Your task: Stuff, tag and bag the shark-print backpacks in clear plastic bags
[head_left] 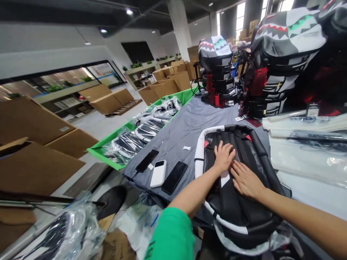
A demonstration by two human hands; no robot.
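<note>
Left hand (223, 156), right hand (246, 179) open, nothing grasped; palms flat on black backpack (241, 213), straps up, pinning it against tabletop (184, 122).

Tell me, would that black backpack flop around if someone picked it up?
Probably somewhat. The backpack lies fairly flat under the left hand and right hand, which suggests a soft body. Its white rim looks firmer and may hold some shape. The straps would likely swing loose when lifted.
</note>
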